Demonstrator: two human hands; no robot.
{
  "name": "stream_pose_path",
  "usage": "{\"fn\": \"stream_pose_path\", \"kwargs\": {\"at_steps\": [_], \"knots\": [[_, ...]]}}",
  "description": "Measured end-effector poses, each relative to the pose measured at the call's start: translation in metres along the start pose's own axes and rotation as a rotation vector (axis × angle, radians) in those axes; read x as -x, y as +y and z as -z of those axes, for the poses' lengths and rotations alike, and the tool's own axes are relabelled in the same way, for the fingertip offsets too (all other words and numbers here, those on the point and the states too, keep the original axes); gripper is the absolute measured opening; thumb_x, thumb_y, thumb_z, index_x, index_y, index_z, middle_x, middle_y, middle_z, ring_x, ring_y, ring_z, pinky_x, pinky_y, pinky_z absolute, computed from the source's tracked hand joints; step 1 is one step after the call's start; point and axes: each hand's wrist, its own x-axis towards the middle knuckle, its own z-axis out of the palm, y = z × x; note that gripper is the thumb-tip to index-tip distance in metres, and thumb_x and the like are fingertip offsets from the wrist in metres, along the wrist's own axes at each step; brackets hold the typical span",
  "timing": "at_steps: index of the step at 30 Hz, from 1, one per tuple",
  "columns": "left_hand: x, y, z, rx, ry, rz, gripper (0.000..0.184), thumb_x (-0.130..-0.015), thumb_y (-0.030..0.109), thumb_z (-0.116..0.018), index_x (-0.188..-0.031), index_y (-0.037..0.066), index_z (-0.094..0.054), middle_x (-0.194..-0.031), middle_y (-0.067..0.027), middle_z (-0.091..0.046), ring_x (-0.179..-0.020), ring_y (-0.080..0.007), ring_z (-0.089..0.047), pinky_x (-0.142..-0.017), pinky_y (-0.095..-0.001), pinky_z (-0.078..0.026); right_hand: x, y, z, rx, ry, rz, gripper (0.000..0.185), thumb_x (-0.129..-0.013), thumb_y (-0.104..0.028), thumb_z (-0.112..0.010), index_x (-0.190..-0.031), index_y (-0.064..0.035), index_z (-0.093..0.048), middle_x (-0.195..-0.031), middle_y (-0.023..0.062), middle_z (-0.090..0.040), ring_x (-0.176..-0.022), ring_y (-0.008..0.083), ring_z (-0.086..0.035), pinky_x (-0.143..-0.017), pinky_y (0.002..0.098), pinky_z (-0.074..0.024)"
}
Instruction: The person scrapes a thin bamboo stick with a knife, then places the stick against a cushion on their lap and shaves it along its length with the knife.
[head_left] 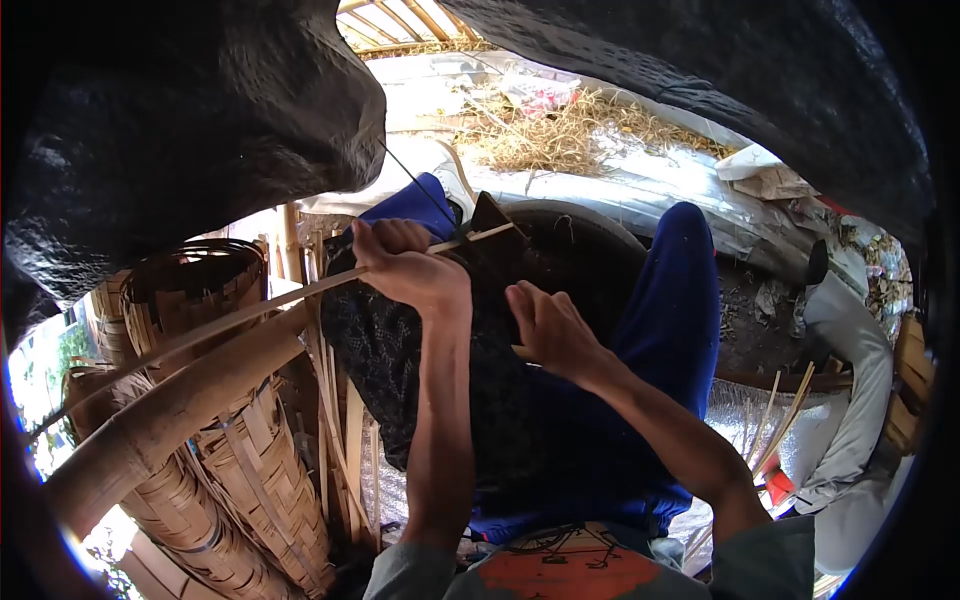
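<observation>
My left hand (pixel 405 262) is closed round a long, thin bamboo strip (pixel 240 315), which runs from the lower left up past my fist to a short end over my knees. Just beyond the fist, a dark blade-like piece (pixel 487 215) stands beside the strip's end. My right hand (pixel 548 322) is to the right and a little lower, its fingers curled together near a pale stick end (pixel 522 353); most of that stick is hidden. A dark patterned cloth (pixel 375 360) lies over my left leg, and blue trousers (pixel 670 300) cover my right knee.
Woven bamboo baskets (pixel 255 480) and a thick bamboo pole (pixel 190 410) are at the left. Dark sheeting (pixel 200 110) hangs overhead. Dry straw (pixel 545 135) lies ahead on pale sheeting. Thin strips (pixel 790 410) and a grey-white sack-like bundle (pixel 850 350) are at the right.
</observation>
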Motion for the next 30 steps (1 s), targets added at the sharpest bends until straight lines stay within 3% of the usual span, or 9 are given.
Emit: {"fn": "stream_pose_path", "kwargs": {"at_steps": [3,6,9,11,14,17,21,23,30], "knots": [[-0.005,-0.001,0.013,0.074,-0.114,-0.036,0.048,-0.1,0.026,-0.035,-0.058,0.016,-0.015,-0.049,0.0044,-0.014,-0.047,-0.0086,-0.01,-0.046,-0.0287,-0.012,-0.008,0.008,0.004,0.133,-0.089,-0.17,0.036,-0.103,-0.022,-0.037,-0.081,0.0023,-0.051,-0.054,0.0209,-0.05,-0.047,0.0387,-0.054,-0.045,0.0436,-0.0398],[0.001,-0.003,0.006,0.056,-0.076,-0.027,0.048,-0.1,0.025,-0.034,-0.057,0.016,-0.015,-0.05,0.0046,-0.013,-0.047,-0.0085,-0.008,-0.045,-0.029,-0.012,-0.009,-0.015,0.012,0.068,0.038,0.118,0.04,-0.104,-0.027,-0.034,-0.083,0.0016,-0.053,-0.057,0.02,-0.053,-0.05,0.0394,-0.056,-0.05,0.0449,-0.043],[-0.001,-0.003,0.002,0.048,-0.062,-0.019,0.048,-0.1,0.025,-0.035,-0.057,0.016,-0.015,-0.049,0.0048,-0.013,-0.046,-0.0079,-0.009,-0.044,-0.0288,-0.011,-0.002,-0.025,0.011,-0.048,-0.079,-0.121,0.042,-0.104,-0.029,-0.033,-0.084,0.0014,-0.054,-0.062,0.0216,-0.056,-0.054,0.0405,-0.058,-0.053,0.0457,-0.0434],[-0.002,-0.002,0.006,0.054,-0.07,-0.009,0.048,-0.1,0.025,-0.035,-0.057,0.016,-0.015,-0.049,0.0047,-0.014,-0.045,-0.0078,-0.009,-0.044,-0.0285,-0.011,-0.001,0.013,-0.004,0.064,-0.083,-0.186,0.04,-0.105,-0.028,-0.032,-0.082,-0.0013,-0.051,-0.054,0.0164,-0.043,-0.048,0.0329,-0.045,-0.052,0.0415,-0.0364],[0.0,-0.003,0.018,0.053,-0.143,-0.019,0.048,-0.1,0.025,-0.036,-0.058,0.016,-0.016,-0.049,0.0048,-0.014,-0.044,-0.0074,-0.01,-0.044,-0.0284,-0.011,-0.004,0.019,-0.007,0.037,0.037,-0.002,0.04,-0.105,-0.029,-0.033,-0.083,-0.0015,-0.053,-0.051,0.0153,-0.042,-0.044,0.0291,-0.044,-0.051,0.0403,-0.0353],[0.001,-0.005,0.001,0.048,-0.078,-0.03,0.047,-0.101,0.025,-0.035,-0.059,0.017,-0.016,-0.049,0.0051,-0.014,-0.045,-0.0075,-0.01,-0.044,-0.0283,-0.011,-0.003,-0.039,0.021,0.005,-0.113,-0.199,0.043,-0.104,-0.031,-0.033,-0.083,0.0016,-0.052,-0.061,0.025,-0.054,-0.06,0.0412,-0.059,-0.054,0.0478,-0.0412],[-0.007,-0.002,0.004,0.045,0.002,-0.002,0.047,-0.102,0.026,-0.033,-0.059,0.017,-0.016,-0.05,0.005,-0.014,-0.046,-0.0079,-0.01,-0.044,-0.0283,-0.011,0.007,-0.006,0.001,-0.018,-0.064,-0.189,0.04,-0.104,-0.027,-0.035,-0.082,0.0022,-0.052,-0.059,0.0236,-0.053,-0.057,0.0387,-0.06,-0.051,0.0466,-0.0399],[-0.012,-0.003,-0.003,0.064,0.066,0.016,0.047,-0.102,0.026,-0.033,-0.059,0.017,-0.016,-0.05,0.0048,-0.014,-0.046,-0.008,-0.01,-0.045,-0.0283,-0.011,0.005,0.049,-0.016,0.236,0.058,0.122,0.037,-0.104,-0.024,-0.036,-0.082,0.0019,-0.051,-0.054,0.0214,-0.051,-0.049,0.038,-0.057,-0.046,0.0449,-0.0387],[-0.006,-0.002,-0.001,0.026,-0.053,-0.043,0.046,-0.101,0.025,-0.033,-0.059,0.017,-0.015,-0.049,0.0048,-0.015,-0.046,-0.0081,-0.009,-0.044,-0.0284,-0.011,0.001,-0.013,0.008,0.068,0.022,0.015,0.044,-0.104,-0.031,-0.031,-0.081,0.0013,-0.051,-0.052,0.0192,-0.051,-0.051,0.0374,-0.059,-0.049,0.0452,-0.0425]]}}
